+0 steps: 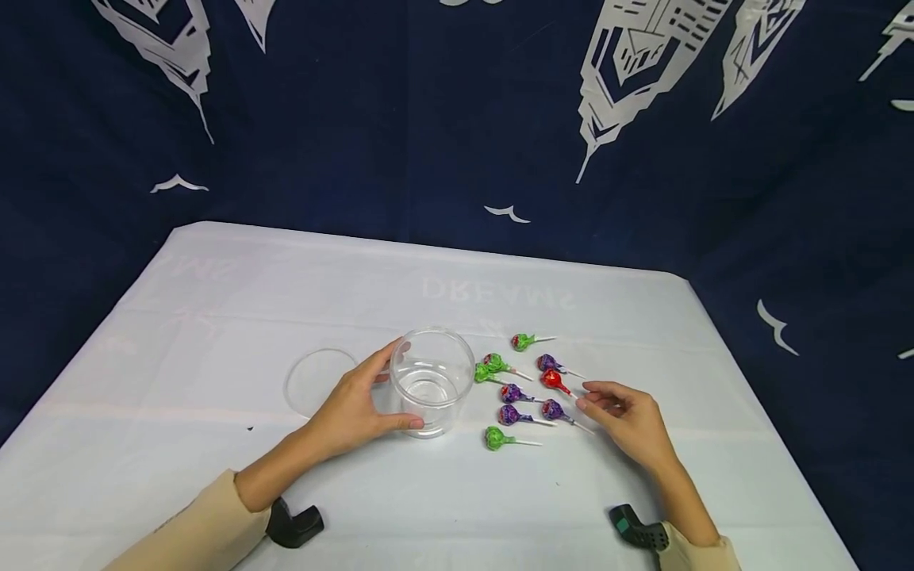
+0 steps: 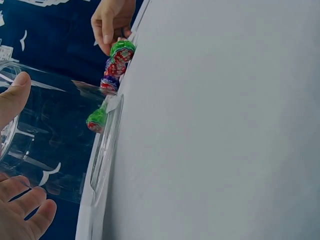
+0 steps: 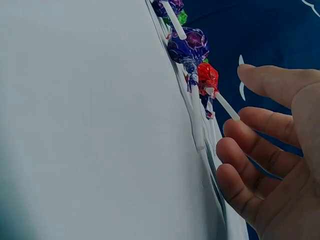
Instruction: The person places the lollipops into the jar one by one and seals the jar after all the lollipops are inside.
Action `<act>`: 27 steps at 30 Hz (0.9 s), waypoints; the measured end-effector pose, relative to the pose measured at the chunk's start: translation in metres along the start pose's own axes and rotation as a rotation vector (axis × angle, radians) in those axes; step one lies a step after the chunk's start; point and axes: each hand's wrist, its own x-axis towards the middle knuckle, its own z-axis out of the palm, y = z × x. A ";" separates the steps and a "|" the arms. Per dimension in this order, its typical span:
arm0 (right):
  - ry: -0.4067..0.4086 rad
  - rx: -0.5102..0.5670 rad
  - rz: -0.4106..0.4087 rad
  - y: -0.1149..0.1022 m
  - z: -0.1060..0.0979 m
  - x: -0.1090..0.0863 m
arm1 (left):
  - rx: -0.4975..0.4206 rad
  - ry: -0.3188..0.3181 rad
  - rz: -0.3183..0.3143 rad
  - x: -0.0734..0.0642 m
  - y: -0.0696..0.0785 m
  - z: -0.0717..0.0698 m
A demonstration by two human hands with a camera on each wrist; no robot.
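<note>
A clear plastic jar [image 1: 432, 396] stands upright on the table, its round mouth facing up. My left hand [image 1: 355, 414] grips its side, thumb near the front and fingers round the back. To the right of the jar lies a loose group of wrapped lollipops: a red lollipop [image 1: 553, 381], several purple ones [image 1: 509, 415] and several green ones [image 1: 494, 438]. My right hand [image 1: 634, 419] is at the stick end of the red lollipop. In the right wrist view the thumb stands apart from the fingers, and the white stick [image 3: 228, 106] reaches a fingertip without being pinched.
A thin transparent round lid [image 1: 287, 385] lies left of the jar, partly behind the left hand. White cloth covers the table [image 1: 428, 515], and a dark blue printed curtain [image 1: 343, 143] hangs behind its far edge. A small dark speck [image 1: 250, 428] lies at the left.
</note>
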 end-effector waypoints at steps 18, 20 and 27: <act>-0.077 -0.068 0.064 -0.004 0.004 0.008 | -0.016 0.006 -0.008 -0.001 -0.003 0.002; -0.077 -0.076 0.055 -0.004 0.004 0.008 | -0.016 0.008 -0.010 -0.001 -0.003 0.002; -0.063 -0.107 0.051 -0.007 0.004 0.009 | -0.009 0.013 -0.006 -0.001 -0.004 0.001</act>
